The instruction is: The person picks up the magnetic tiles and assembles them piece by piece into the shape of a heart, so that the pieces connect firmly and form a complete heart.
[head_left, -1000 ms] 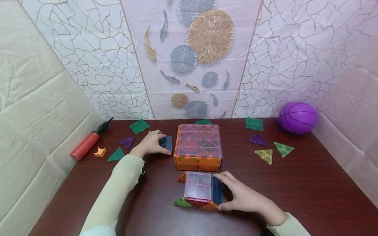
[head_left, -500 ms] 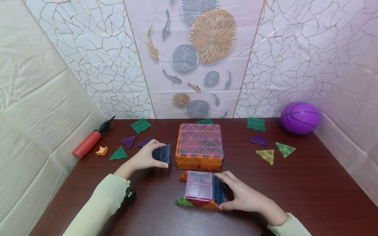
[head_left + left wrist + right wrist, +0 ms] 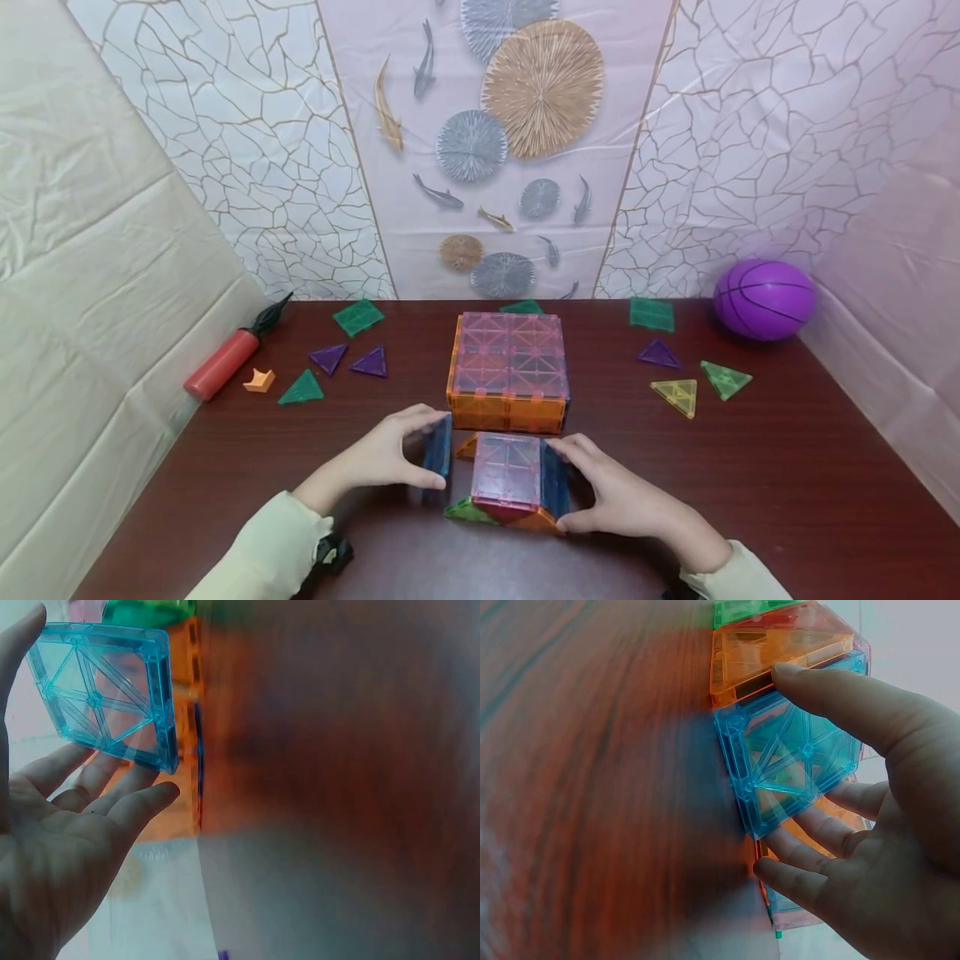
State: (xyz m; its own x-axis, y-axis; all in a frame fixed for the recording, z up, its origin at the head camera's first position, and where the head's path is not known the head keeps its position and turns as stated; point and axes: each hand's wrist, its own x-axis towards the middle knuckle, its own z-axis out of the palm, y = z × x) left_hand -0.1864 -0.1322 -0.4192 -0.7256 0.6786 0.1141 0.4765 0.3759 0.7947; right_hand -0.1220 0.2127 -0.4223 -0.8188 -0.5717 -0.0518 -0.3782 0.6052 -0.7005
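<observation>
In the lower left-centre of the head view, the left hand is pinching a see-through blue square plastic tile by opposite edges, thumb nearer the bottom of the frame. That tile is tilting steeply just beside, yet apart from, a low block at lower centre; whether its lower edge is touching the dark wooden table is not showing. A clear pink square plastic tile is topping the block, with a green triangular plastic tile showing at its lower left and an orange triangular plastic tile at its lower right. On the block's right, the right hand is gripping a second blue square tile between thumb and fingertips, and it is leaning along the orange slope. The step in hand is seemingly closing the left side. The left fingers should be holding only the tile's edges, the tile should be meeting the green slope evenly and gently, and the right hand should be bracing without pushing, since a knock could be shifting the pink top.
</observation>
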